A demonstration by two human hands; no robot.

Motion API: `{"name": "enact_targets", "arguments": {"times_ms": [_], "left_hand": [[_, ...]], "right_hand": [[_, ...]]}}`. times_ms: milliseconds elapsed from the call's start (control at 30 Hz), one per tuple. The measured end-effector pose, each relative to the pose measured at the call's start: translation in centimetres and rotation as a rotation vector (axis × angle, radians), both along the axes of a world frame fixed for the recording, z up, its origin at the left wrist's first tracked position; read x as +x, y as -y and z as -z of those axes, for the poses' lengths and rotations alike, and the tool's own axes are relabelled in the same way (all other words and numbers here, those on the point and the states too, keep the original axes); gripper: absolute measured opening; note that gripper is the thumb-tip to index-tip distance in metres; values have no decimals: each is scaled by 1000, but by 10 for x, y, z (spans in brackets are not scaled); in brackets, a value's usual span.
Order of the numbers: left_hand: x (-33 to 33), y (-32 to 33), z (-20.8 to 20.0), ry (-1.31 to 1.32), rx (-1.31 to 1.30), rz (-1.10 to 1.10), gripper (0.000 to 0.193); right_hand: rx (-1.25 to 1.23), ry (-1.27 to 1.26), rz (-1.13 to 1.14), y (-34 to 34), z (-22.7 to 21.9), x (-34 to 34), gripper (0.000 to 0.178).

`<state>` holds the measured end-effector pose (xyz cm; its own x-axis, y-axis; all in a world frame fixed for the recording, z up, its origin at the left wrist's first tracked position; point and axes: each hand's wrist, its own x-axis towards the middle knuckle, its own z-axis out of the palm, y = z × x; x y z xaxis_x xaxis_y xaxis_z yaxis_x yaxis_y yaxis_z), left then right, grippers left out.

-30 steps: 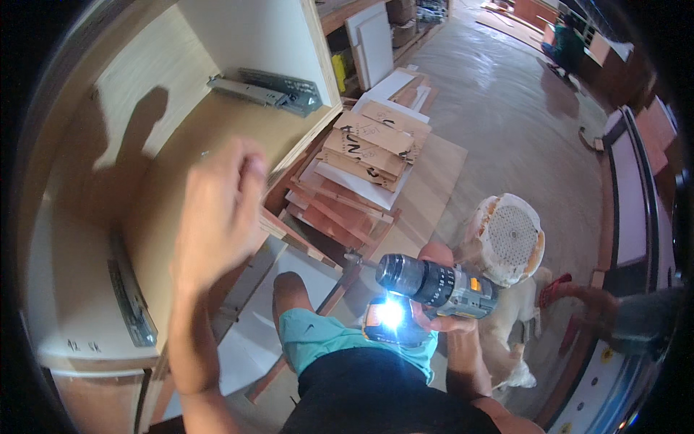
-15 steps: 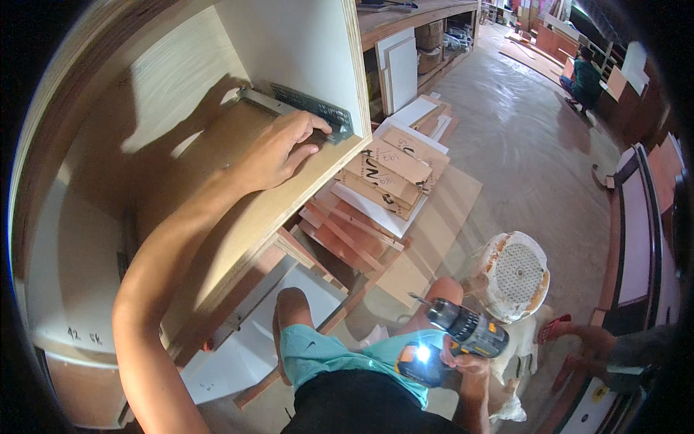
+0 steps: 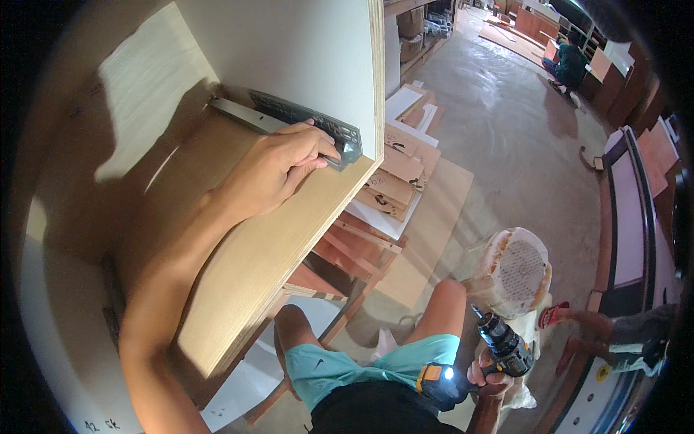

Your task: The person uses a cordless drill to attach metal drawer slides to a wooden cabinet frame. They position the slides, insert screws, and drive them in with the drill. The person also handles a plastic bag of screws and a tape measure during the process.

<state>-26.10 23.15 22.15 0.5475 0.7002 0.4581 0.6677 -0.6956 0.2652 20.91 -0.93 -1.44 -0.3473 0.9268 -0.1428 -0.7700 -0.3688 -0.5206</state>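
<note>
Inside a wooden cabinet, my left hand (image 3: 285,163) rests by the lower front corner with its fingers bent over the front end of a metal drawer slide (image 3: 338,134). The slide has a perforated upright plate and a long rail (image 3: 242,114) running back along the white side panel (image 3: 296,50). Pale plywood (image 3: 282,239) forms the cabinet floor below it. Down at the lower right, my right hand (image 3: 491,380) is wrapped round the grip of a black and yellow cordless drill (image 3: 506,346). Its bit points up and away, and its lamp is lit.
Beyond the cabinet lie stacked board offcuts (image 3: 394,170) on a larger sheet (image 3: 437,224). A whitish round stool (image 3: 513,271) stands right of my knees. Someone's leg with a red shoe (image 3: 553,315) shows at right; another person (image 3: 567,65) crouches far off. Framed panels (image 3: 629,224) lean at right.
My view has shifted closer to the cabinet. The drill has moved right and turned so its bit points more upward. My left hand remains at the slide's front end.
</note>
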Motion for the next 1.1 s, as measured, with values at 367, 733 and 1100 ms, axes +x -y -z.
{"name": "enact_targets", "arguments": {"times_ms": [367,733,1100], "left_hand": [[-1,-4,-1,14,-15,36,7],[-4,-7,0,-80,49,50,8],[-6,-10,6,-74,101,54,9]], "right_hand": [[2,-14,18,-14,1,-6,44],[-10,24,33,-11,-3,-11,44],[-2,63,23,-10,-4,-20,44]]}}
